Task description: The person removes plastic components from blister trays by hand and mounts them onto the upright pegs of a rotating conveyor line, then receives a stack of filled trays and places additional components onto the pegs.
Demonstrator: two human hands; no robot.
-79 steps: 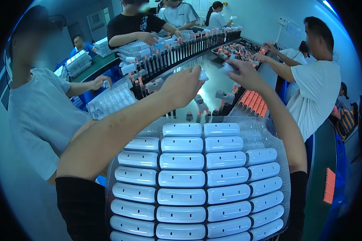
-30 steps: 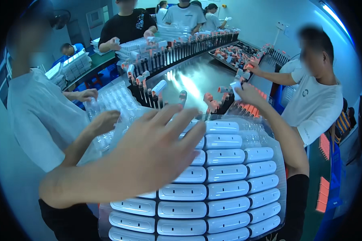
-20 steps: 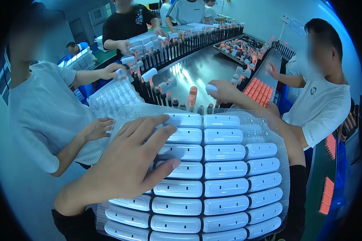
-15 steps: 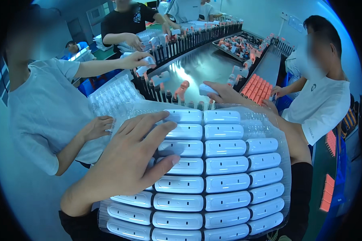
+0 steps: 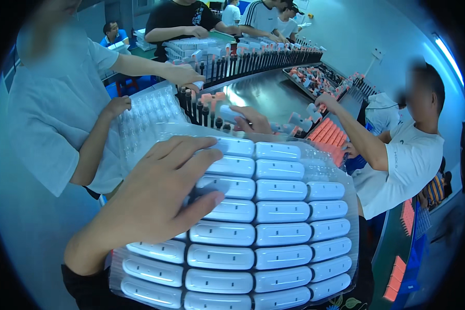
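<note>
A clear plastic tray in front of me holds rows of glossy white oblong housings, each with small dark slots. My left hand lies over the tray's upper left part, fingers spread, the fingertips touching several housings. Beyond the tray's far edge, my right hand grips another white housing between thumb and fingers. It is near the black upright posts that line the metal table. The right forearm is mostly hidden behind the tray. Two slots at the tray's upper right hold no housing.
A steel table carries posts with orange and white parts, plus a bin of mixed parts. Co-workers stand close at left and right. An empty clear tray is at left, orange pieces at right.
My right hand has moved left with the white housing. The left hand keeps its place on the tray. The right co-worker has raised a hand toward the posts; the left one's lower hand has risen.
</note>
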